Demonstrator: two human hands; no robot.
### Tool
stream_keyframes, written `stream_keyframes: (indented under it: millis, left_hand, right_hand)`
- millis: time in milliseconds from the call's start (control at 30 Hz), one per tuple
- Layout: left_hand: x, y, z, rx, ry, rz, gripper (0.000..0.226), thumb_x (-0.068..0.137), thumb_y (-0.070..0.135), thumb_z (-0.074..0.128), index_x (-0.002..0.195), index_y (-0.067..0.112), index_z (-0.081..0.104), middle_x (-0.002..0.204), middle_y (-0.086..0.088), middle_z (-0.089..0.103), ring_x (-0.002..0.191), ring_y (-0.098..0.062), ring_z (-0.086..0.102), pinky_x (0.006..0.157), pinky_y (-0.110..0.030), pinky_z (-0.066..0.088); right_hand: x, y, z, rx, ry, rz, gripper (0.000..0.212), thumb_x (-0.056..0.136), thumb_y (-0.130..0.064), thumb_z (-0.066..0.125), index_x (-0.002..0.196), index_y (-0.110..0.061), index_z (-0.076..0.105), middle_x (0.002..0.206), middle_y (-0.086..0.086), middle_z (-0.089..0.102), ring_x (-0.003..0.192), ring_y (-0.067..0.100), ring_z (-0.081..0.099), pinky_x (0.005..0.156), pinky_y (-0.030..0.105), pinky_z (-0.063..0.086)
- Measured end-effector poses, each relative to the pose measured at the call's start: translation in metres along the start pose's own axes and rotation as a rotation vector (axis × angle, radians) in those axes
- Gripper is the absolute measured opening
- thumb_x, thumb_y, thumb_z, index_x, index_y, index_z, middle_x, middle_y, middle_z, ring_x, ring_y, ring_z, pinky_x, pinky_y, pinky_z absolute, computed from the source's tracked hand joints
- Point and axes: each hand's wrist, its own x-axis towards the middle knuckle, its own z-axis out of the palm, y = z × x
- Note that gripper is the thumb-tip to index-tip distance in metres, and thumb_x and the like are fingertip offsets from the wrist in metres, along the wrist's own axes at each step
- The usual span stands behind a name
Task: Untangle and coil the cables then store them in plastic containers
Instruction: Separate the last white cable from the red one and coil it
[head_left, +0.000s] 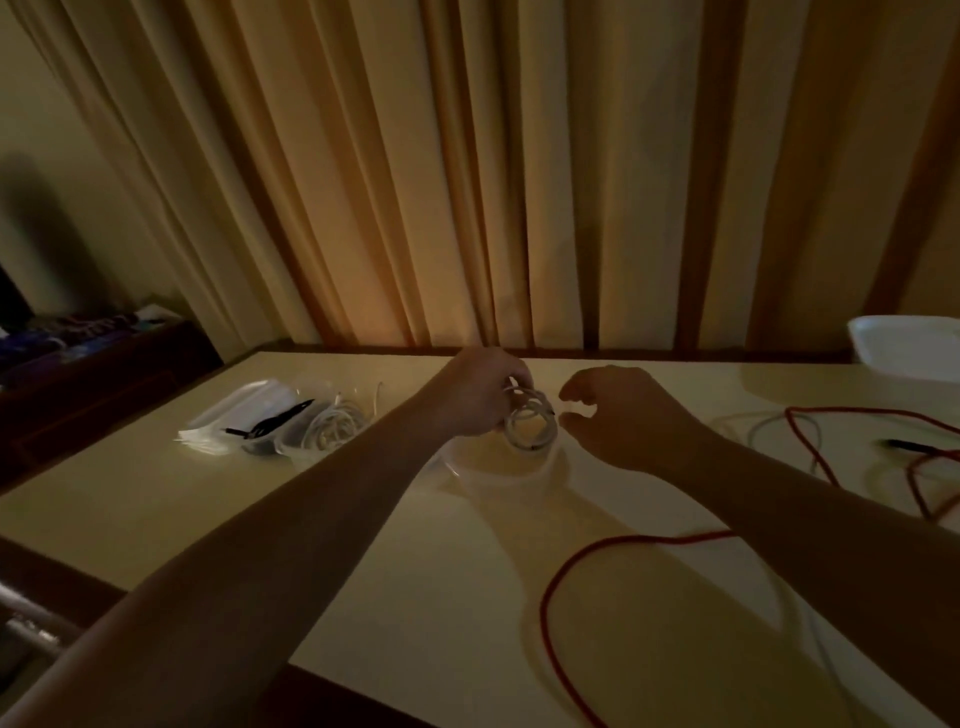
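Head view puts the job partway through. At centre frame the left hand (480, 397) grips a coiled white cable (532, 426), its fingers (517, 375) curled through the loops. It holds the coil just above an open clear plastic container (467, 470) on the counter (260, 519). That coil looks wound and ready to go in, but it is not yet stored. The right hand (628, 415) hovers just beside the coil, fingers (574, 388) loosely curled with a gap to the thumb, seemingly holding nothing. At the left of the frame a second clear container (293, 451) holds a wound white cable (332, 428), and a third container (254, 448) beside it holds a black cable (270, 423). Those two appear finished, though neither has a lid on. A pale stack, perhaps lids (223, 423), lies next to them. Still to do: a long red cable (566, 566) sprawls loose across the lower right, lying over a pale cable (779, 423) near a black plug (906, 444). A white tub (909, 353) stands at the upper right edge, its contents hidden.
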Motion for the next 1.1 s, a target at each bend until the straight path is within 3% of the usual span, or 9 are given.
stream_keyframes:
  millis: [133,267,367,467,600,800,867,967,1100]
  left_hand:
    - [0.006,0.002,0.009,0.287,0.069,0.142,0.016,0.094,0.015,0.069,0.107,0.02,0.077,0.099,0.002,0.074,0.092,-0.015,0.066,0.077,-0.031,0.051]
    - [0.004,0.006,0.017,0.439,0.132,0.131,0.012,0.097,0.022,0.068,0.108,0.02,0.07,0.096,-0.001,0.071,0.092,-0.02,0.066,0.075,-0.035,0.053]
    - [0.002,0.004,0.017,0.448,0.088,0.101,0.01,0.101,0.026,0.06,0.104,0.022,0.069,0.09,0.001,0.065,0.092,-0.022,0.062,0.074,-0.037,0.046]
    - [-0.002,0.003,0.018,0.496,0.02,0.083,0.016,0.103,0.025,0.054,0.104,0.027,0.07,0.083,0.009,0.052,0.096,-0.019,0.051,0.083,-0.04,0.032]
    - [-0.007,0.002,0.015,0.49,0.034,0.061,0.025,0.105,0.026,0.048,0.117,0.028,0.069,0.098,0.003,0.062,0.113,-0.024,0.052,0.089,-0.047,0.034]
    - [-0.003,0.001,0.019,0.272,0.004,-0.143,0.008,0.1,0.04,0.057,0.106,0.035,0.058,0.107,0.011,0.067,0.103,-0.017,0.054,0.086,-0.044,0.025]
    - [-0.001,0.001,0.02,0.208,-0.012,-0.181,0.008,0.097,0.038,0.061,0.103,0.036,0.056,0.104,0.012,0.068,0.101,-0.016,0.054,0.088,-0.045,0.028]
    - [0.0,0.0,0.021,0.088,-0.009,-0.179,0.01,0.092,0.03,0.067,0.099,0.034,0.062,0.1,0.01,0.067,0.099,-0.016,0.06,0.094,-0.049,0.047]
    - [-0.007,0.001,0.021,0.066,0.015,-0.067,0.016,0.099,0.028,0.06,0.092,0.025,0.074,0.089,0.007,0.067,0.085,-0.012,0.061,0.079,-0.04,0.053]
  right_hand:
    - [-0.002,0.002,0.004,-0.005,0.024,-0.011,0.032,0.098,-0.032,0.061,0.129,-0.024,0.065,0.128,-0.002,0.065,0.115,0.015,0.058,0.087,0.021,0.037]
    - [-0.004,0.006,0.007,-0.003,0.026,-0.051,0.03,0.099,-0.033,0.058,0.128,-0.028,0.066,0.128,-0.001,0.065,0.116,0.018,0.058,0.095,0.028,0.044]
    - [-0.005,0.007,0.008,-0.006,0.029,-0.074,0.03,0.1,-0.035,0.056,0.128,-0.03,0.067,0.13,-0.001,0.065,0.118,0.018,0.057,0.098,0.03,0.044]
    - [-0.005,0.009,0.007,-0.005,0.024,-0.077,0.029,0.101,-0.036,0.055,0.126,-0.032,0.069,0.13,-0.002,0.064,0.118,0.018,0.057,0.098,0.03,0.043]
    - [-0.004,0.012,0.008,0.001,0.036,-0.068,0.029,0.1,-0.04,0.057,0.124,-0.032,0.07,0.13,-0.005,0.065,0.118,0.016,0.057,0.098,0.03,0.043]
    - [-0.001,0.013,0.01,-0.007,0.023,-0.065,0.03,0.1,-0.041,0.056,0.126,-0.032,0.067,0.13,-0.007,0.065,0.115,0.013,0.057,0.093,0.026,0.042]
    - [-0.001,0.013,0.01,-0.005,0.007,-0.066,0.03,0.1,-0.04,0.055,0.127,-0.032,0.067,0.13,-0.006,0.064,0.113,0.013,0.057,0.09,0.024,0.041]
    - [-0.003,0.014,0.009,-0.022,0.004,-0.073,0.031,0.1,-0.042,0.055,0.128,-0.033,0.066,0.132,-0.005,0.064,0.116,0.015,0.057,0.093,0.027,0.043]
    - [-0.003,0.015,0.008,-0.008,0.018,-0.081,0.031,0.1,-0.041,0.056,0.128,-0.033,0.066,0.131,-0.004,0.064,0.117,0.016,0.057,0.097,0.03,0.044]
